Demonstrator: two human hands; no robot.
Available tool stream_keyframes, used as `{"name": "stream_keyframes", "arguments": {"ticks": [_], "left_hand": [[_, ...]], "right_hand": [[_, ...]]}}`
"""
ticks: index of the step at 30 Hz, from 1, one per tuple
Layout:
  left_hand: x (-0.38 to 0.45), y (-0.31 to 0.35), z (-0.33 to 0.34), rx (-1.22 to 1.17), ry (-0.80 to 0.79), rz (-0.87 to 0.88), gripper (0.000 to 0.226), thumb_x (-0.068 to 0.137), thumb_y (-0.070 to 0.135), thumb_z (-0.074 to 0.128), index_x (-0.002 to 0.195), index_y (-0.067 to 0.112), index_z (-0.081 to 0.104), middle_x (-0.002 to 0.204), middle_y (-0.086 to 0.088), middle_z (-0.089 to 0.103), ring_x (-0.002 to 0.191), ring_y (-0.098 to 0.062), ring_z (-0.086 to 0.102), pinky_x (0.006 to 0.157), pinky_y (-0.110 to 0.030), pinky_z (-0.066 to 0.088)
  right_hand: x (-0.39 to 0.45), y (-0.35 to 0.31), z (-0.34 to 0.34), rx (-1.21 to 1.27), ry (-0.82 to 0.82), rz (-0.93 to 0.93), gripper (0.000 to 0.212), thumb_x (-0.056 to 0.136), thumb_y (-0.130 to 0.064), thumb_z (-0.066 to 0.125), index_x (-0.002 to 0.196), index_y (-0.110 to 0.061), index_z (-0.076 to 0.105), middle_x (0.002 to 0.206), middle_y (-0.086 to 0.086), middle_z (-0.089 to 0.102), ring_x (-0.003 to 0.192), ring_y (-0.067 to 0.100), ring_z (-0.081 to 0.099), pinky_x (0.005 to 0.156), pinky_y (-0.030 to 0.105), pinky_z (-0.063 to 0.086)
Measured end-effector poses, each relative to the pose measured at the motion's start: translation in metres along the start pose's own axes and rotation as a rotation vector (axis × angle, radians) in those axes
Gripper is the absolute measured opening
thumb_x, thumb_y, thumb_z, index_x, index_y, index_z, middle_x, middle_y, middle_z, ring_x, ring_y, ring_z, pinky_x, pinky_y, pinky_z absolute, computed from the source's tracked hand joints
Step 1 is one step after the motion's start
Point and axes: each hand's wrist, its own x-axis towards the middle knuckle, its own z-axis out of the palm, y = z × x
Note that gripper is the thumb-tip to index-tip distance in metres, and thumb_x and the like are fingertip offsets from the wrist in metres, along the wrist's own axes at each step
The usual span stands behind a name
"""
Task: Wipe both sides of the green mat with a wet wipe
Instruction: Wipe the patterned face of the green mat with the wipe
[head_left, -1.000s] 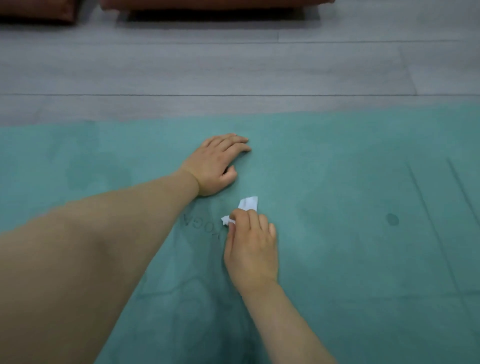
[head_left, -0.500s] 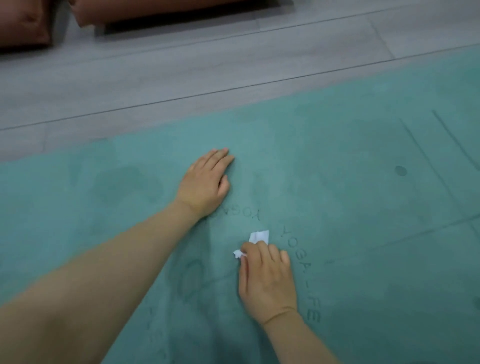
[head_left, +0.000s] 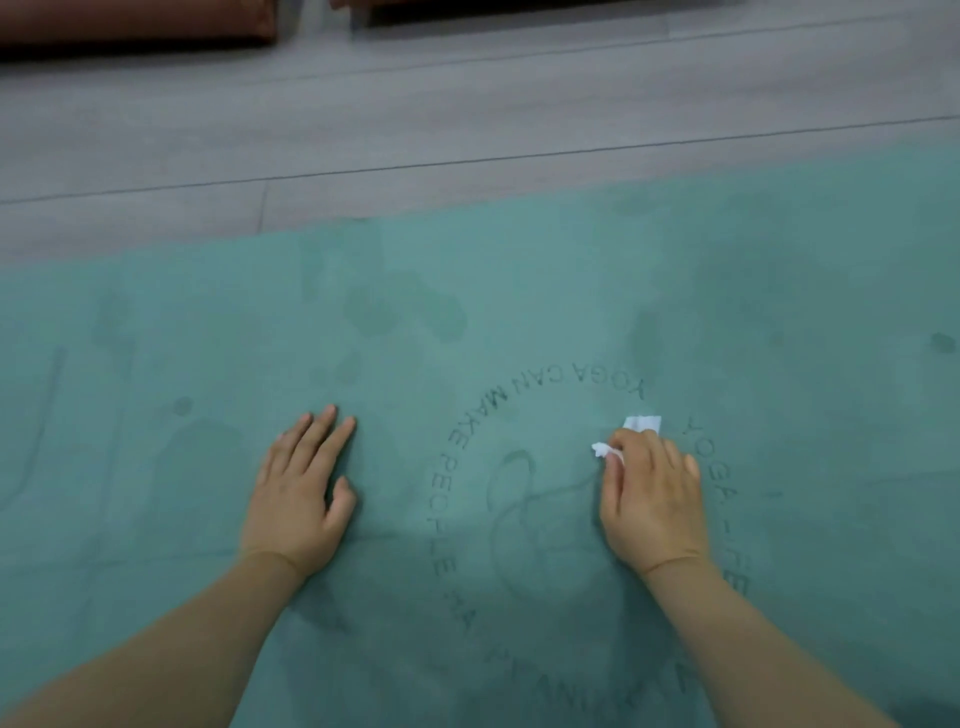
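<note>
Head view: I am looking down at the green mat (head_left: 519, 291), which is lying flat on the grey plank floor (head_left: 467, 104), its far edge running across the frame and rising toward the right. Darker damp-looking patches are showing on the mat's far half. A ring of printed lettering (head_left: 452, 467) is circling a looping line emblem (head_left: 519, 509) near the mat's middle.

My left hand (head_left: 298, 499) is resting palm down on the mat, left of the lettering ring, its fingers (head_left: 322, 436) lying straight and close together, holding nothing.

My right hand (head_left: 652, 499) is pressing down on the right side of the ring, its fingers (head_left: 631, 447) curling over a white wet wipe (head_left: 644, 423). The wipe is bunched under the fingertips, with only a folded corner and a small tuft sticking out at the far side.

Two reddish-brown cushions (head_left: 135, 21) are sitting at the floor's far edge, well apart from the mat.
</note>
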Motion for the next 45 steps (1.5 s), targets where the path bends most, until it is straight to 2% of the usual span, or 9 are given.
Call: {"name": "stream_keyframes", "arguments": {"ticks": [10,16,20,26,29,35,38,41,45], "left_hand": [[0.0,-0.006,0.004,0.017,0.036,0.012,0.068,0.083,0.033,0.034,0.149,0.023,0.041,0.159,0.0,0.034,0.148,-0.022,0.025,0.122,-0.041,0.013],[0.0,-0.008,0.005,0.013,0.045,0.011,0.068,0.083,0.033,0.033,0.148,0.022,0.044,0.157,-0.002,0.036,0.146,-0.024,0.028,0.121,-0.04,0.013],[0.001,-0.007,0.005,0.018,0.052,0.016,0.068,0.082,0.033,0.033,0.148,0.02,0.044,0.157,-0.003,0.037,0.146,-0.025,0.029,0.12,-0.04,0.014],[0.0,-0.004,0.004,0.015,0.051,0.016,0.068,0.082,0.034,0.033,0.148,0.02,0.044,0.157,-0.003,0.037,0.146,-0.025,0.029,0.12,-0.039,0.012],[-0.001,-0.005,0.004,0.017,0.053,0.021,0.068,0.082,0.034,0.032,0.147,0.02,0.045,0.157,-0.003,0.037,0.146,-0.025,0.029,0.12,-0.042,0.014],[0.0,-0.007,0.004,0.022,0.046,0.025,0.068,0.082,0.033,0.032,0.148,0.02,0.044,0.158,-0.003,0.036,0.146,-0.024,0.028,0.121,-0.039,0.011],[0.0,-0.006,0.004,0.025,0.037,0.023,0.069,0.082,0.033,0.032,0.148,0.02,0.044,0.157,-0.003,0.036,0.146,-0.024,0.028,0.121,-0.041,0.014],[0.0,-0.006,0.004,0.032,0.028,0.021,0.068,0.083,0.033,0.033,0.149,0.02,0.043,0.158,-0.003,0.036,0.146,-0.025,0.028,0.121,-0.043,0.015],[0.001,-0.006,0.004,0.045,0.027,0.024,0.068,0.083,0.033,0.032,0.149,0.02,0.042,0.158,-0.003,0.035,0.147,-0.025,0.028,0.121,-0.043,0.015]], "right_hand": [[-0.009,-0.049,-0.004,0.135,-0.038,0.128,0.008,0.095,-0.022,0.048,0.091,-0.018,0.054,0.083,-0.004,0.054,0.075,0.022,0.046,0.071,0.036,0.033],[-0.05,-0.157,0.03,0.213,-0.264,-0.379,0.011,0.088,-0.03,0.048,0.088,-0.023,0.056,0.083,-0.005,0.057,0.076,0.021,0.051,0.071,0.032,0.031],[-0.038,-0.127,0.028,0.128,-0.251,-0.593,0.007,0.086,-0.025,0.052,0.083,-0.022,0.057,0.078,-0.004,0.055,0.071,0.021,0.049,0.067,0.032,0.027],[-0.021,0.055,-0.036,0.027,0.131,0.315,0.02,0.088,-0.036,0.048,0.082,-0.018,0.056,0.078,0.009,0.061,0.076,0.037,0.058,0.071,0.044,0.043],[-0.016,0.068,-0.049,0.033,0.239,0.728,0.028,0.091,-0.041,0.045,0.085,-0.015,0.052,0.085,0.017,0.064,0.085,0.04,0.06,0.079,0.046,0.045],[-0.038,-0.144,0.015,0.034,-0.279,-0.292,0.012,0.088,-0.022,0.056,0.076,-0.024,0.057,0.072,-0.002,0.053,0.065,0.022,0.054,0.063,0.036,0.041],[-0.039,-0.149,0.014,-0.005,-0.425,-0.632,0.009,0.08,-0.017,0.062,0.086,-0.022,0.056,0.075,-0.004,0.052,0.072,0.02,0.055,0.065,0.032,0.034],[-0.005,-0.063,-0.017,-0.071,-0.211,-0.295,0.008,0.083,-0.015,0.053,0.08,-0.018,0.06,0.067,0.004,0.057,0.06,0.032,0.061,0.054,0.036,0.047],[-0.005,0.047,-0.058,-0.02,0.127,0.512,0.021,0.089,-0.033,0.044,0.082,-0.014,0.051,0.081,0.017,0.063,0.075,0.041,0.059,0.072,0.046,0.045]]}}
